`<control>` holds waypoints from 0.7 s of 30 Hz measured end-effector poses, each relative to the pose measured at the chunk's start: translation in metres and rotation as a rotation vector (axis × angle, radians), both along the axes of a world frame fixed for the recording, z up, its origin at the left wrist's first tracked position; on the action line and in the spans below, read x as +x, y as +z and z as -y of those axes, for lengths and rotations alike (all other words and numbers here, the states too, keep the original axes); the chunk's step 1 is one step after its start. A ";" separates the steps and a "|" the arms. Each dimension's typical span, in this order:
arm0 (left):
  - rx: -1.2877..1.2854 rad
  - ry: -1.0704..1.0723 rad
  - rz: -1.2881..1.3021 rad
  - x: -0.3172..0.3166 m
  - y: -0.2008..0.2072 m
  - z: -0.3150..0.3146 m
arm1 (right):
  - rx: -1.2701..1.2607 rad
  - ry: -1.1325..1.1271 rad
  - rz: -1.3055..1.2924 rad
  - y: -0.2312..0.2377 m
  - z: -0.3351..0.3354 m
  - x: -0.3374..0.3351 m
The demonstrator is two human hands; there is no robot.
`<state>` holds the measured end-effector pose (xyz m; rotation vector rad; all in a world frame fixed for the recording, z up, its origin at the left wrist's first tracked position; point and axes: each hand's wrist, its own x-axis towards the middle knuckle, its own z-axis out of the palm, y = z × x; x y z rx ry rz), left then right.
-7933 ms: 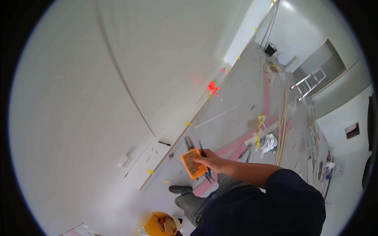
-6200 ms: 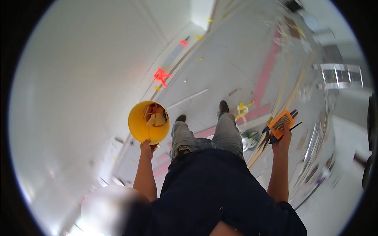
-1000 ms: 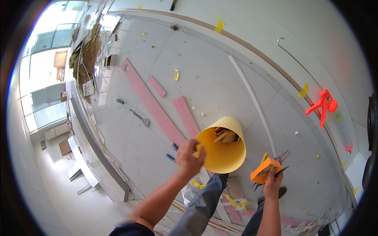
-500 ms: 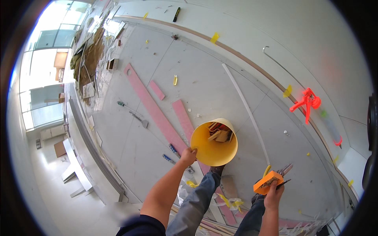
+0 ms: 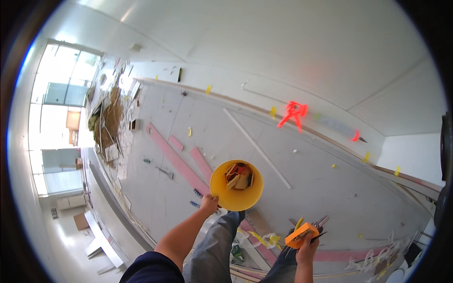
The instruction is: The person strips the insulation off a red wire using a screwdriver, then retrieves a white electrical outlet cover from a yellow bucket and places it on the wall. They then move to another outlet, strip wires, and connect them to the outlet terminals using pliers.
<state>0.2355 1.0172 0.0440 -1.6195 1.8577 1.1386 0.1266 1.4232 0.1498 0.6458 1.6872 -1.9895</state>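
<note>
My left hand (image 5: 209, 204) grips the rim of a yellow bucket (image 5: 236, 200), tipped so that its mouth faces me. Inside the bucket lie brown and red pieces (image 5: 239, 178), too jumbled to name one by one. On the right, my right hand (image 5: 306, 251) is closed around an orange block-shaped box (image 5: 300, 237) and several slim tools (image 5: 322, 221) with dark and grey ends. A yellow handle (image 5: 299, 221) sticks up beside the box. My legs and a shoe show below the bucket.
Pink strips (image 5: 174, 158) and a white strip (image 5: 257, 147) lie on the grey floor. A bright red caulking gun (image 5: 295, 114) rests along the wall ledge. To the left are a scraper (image 5: 166, 173), blue-handled tools (image 5: 196, 204) and a debris heap (image 5: 108, 125). Yellow tape and plastic (image 5: 264, 239) lie near my feet.
My view has tilted up, showing more wall. In the picture the bucket and both hands sit lower and farther left. Both hands keep their holds.
</note>
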 end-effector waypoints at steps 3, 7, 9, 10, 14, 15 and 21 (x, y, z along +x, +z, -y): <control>-0.075 -0.190 -0.093 0.007 0.011 -0.021 | -0.090 -0.115 -0.036 0.033 -0.054 0.005; 0.154 -0.091 -0.178 -0.032 0.038 -0.116 | 0.007 -0.120 0.077 0.072 -0.163 0.014; 0.246 -0.100 -0.197 -0.069 0.090 -0.189 | -0.005 -0.174 0.057 0.117 -0.213 0.002; 0.214 -0.129 -0.180 -0.091 0.111 -0.221 | 0.036 -0.179 0.040 0.132 -0.243 0.001; 0.245 -0.263 -0.181 -0.153 0.151 -0.312 | 0.048 -0.335 0.029 0.184 -0.344 0.026; 0.260 -0.314 -0.192 -0.172 0.166 -0.349 | 0.052 -0.420 -0.006 0.189 -0.369 0.033; 0.297 -0.617 -0.215 -0.243 0.207 -0.477 | 0.103 -0.742 -0.022 0.216 -0.480 0.073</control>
